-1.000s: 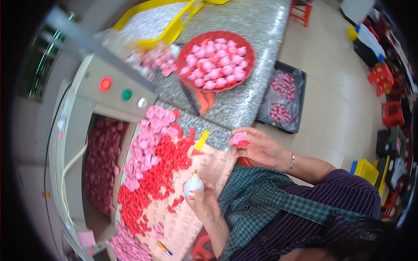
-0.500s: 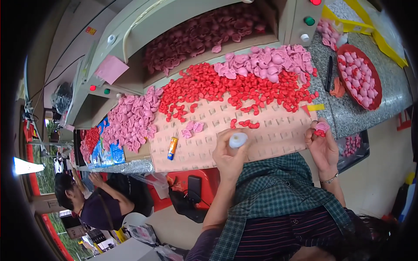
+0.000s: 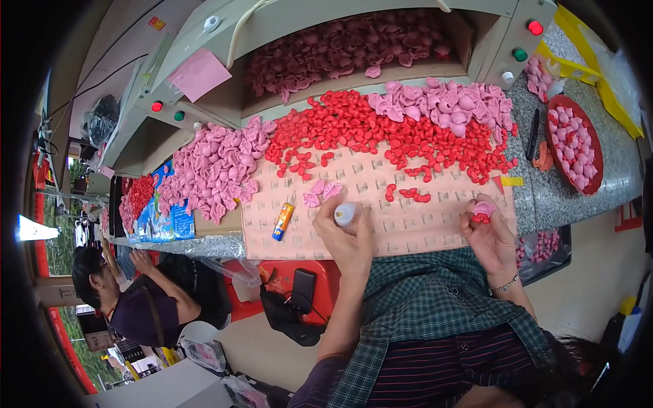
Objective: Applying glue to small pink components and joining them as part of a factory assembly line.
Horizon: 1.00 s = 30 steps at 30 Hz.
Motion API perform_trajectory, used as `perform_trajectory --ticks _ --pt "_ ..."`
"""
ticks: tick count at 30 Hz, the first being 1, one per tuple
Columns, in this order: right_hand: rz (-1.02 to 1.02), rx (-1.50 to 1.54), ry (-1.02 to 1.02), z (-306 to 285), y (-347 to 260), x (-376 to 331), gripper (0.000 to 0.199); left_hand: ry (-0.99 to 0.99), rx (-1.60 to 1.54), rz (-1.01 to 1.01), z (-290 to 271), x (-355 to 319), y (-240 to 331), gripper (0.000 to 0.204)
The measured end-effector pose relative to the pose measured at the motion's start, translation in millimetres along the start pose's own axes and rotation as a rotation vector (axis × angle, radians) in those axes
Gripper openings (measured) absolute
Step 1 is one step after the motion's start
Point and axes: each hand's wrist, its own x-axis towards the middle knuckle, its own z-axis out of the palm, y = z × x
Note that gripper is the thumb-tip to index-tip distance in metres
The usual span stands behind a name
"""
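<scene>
Looking down at the work surface (image 3: pixel 578 197) from my feed: the left hand (image 3: pixel 347 234) is wrapped around a small white bottle (image 3: pixel 345 214), fingers closed on it, held upright just over the near middle of the peach slotted tray (image 3: pixel 408 224). The right hand (image 3: pixel 488 234) sits well apart, at the tray's right near corner, fingers pinched shut on a small pink and red piece (image 3: pixel 483 211). Can't tell exactly how the two colours join.

Just above the bottle there's a couple of loose pink petals (image 3: pixel 322 192), and a few stray red pieces (image 3: pixel 407 194) lie between the two hands. An orange tube (image 3: pixel 283 222) lies on the tray to the left of the left hand.

Room-wise, the near half of the tray is mostly bare slots; the far half is buried under the red pile (image 3: pixel 381 132) and pink piles (image 3: pixel 218 170). A red bowl of pink pieces (image 3: pixel 577 143) sits out past the right hand.

Both forearms come up from the lower edge, wrists bent slightly inward.
</scene>
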Motion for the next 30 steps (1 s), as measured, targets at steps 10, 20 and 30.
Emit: perform_trajectory --ticks 10,20,30 --pt "-0.028 -0.014 0.055 -2.1 2.5 5.1 0.044 0.243 0.313 0.167 -59.5 5.8 -32.5 0.041" --pt "-0.002 -0.069 -0.079 35.6 11.5 32.3 0.044 0.023 0.704 0.35 -100.6 51.8 -61.8 0.028" --pt "0.094 -0.212 -0.318 106.1 49.8 92.3 0.043 0.195 0.483 0.379 -84.1 35.1 -50.3 0.02"
